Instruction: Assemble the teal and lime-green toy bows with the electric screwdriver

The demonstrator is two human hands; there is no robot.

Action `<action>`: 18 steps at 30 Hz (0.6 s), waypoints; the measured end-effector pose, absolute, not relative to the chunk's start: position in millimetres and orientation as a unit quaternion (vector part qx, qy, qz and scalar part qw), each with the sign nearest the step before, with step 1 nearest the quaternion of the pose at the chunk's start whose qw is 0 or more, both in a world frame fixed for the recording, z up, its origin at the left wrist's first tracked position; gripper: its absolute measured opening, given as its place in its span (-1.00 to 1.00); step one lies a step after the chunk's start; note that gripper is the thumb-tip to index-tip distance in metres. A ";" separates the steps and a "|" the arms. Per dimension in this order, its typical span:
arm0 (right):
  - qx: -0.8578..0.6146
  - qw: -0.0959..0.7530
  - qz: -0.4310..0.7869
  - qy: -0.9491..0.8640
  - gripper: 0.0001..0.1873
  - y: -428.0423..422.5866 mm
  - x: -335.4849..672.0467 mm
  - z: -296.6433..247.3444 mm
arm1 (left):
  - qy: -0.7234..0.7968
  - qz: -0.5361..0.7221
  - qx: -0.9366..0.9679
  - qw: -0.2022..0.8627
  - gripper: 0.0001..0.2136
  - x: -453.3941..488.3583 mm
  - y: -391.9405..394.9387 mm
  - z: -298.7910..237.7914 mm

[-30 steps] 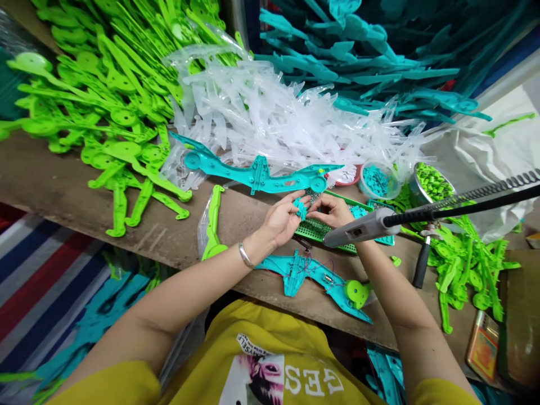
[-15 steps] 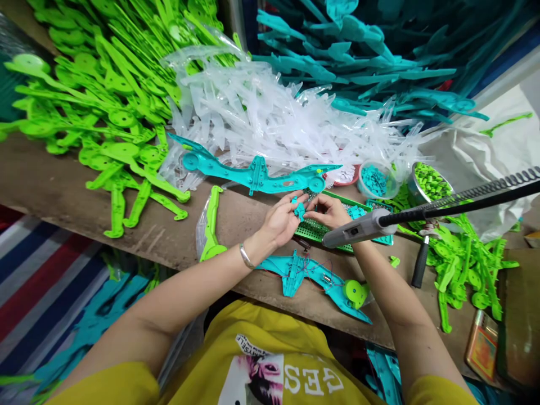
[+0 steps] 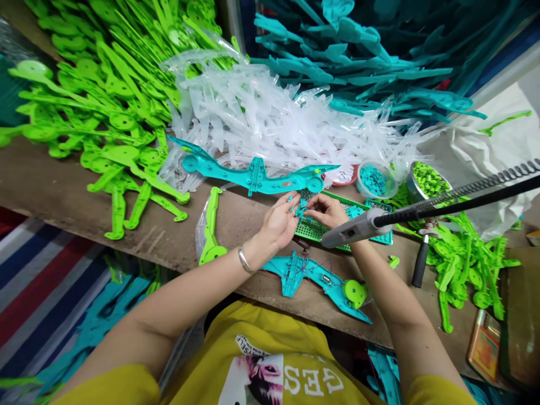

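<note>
My left hand (image 3: 279,224), palm turned up, holds small teal plastic parts (image 3: 301,207) at its fingertips. From the right, my right hand (image 3: 328,210) pinches at the same parts with thumb and fingers; how the pieces fit together is too small to tell. Both hands are over a green perforated tray (image 3: 312,230) with small metal pieces and teal parts in it. Nearer my body lies a teal bow-shaped shell (image 3: 293,275) with thin wires, a small metal cylinder and a lime-green round piece. A second teal shell (image 3: 255,175) lies beyond my hands.
A grey electric screwdriver (image 3: 354,228) hangs by my right forearm, below a coiled spring. Lime-green parts (image 3: 113,118), clear plastic pieces (image 3: 270,112) and teal shells (image 3: 363,67) are heaped behind. Tubs of small teal (image 3: 373,180) and green pieces (image 3: 429,179) stand right, near a black-handled tool (image 3: 420,263).
My fingers have shifted slightly around the small teal parts, and a bit of teal now shows at my left fingertips. The shells and heaps have stayed put.
</note>
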State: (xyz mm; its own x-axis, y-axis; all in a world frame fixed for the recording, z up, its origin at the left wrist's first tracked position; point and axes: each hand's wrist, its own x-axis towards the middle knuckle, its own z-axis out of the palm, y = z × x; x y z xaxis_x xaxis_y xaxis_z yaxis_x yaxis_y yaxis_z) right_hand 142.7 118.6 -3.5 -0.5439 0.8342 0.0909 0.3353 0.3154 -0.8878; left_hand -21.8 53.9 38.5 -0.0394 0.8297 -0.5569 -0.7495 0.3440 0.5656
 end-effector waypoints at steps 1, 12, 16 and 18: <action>-0.398 0.291 0.438 -0.752 -0.62 118.4 142.8 -4.7 | 0.449 0.566 0.041 0.690 -0.70 -22.5 52.7 40.5; -0.450 0.339 0.483 -0.670 -0.58 117.4 158.4 8.4 | 0.431 0.519 0.187 0.714 -0.41 -34.8 21.9 57.5; -0.394 0.322 0.577 -0.639 -0.48 113.0 161.4 29.3 | 0.449 0.410 0.349 0.713 -0.20 -31.2 39.3 52.4; -0.371 0.315 0.558 -0.672 -0.47 111.1 161.5 32.5 | 0.459 0.386 0.402 0.692 -0.16 -23.1 54.0 51.3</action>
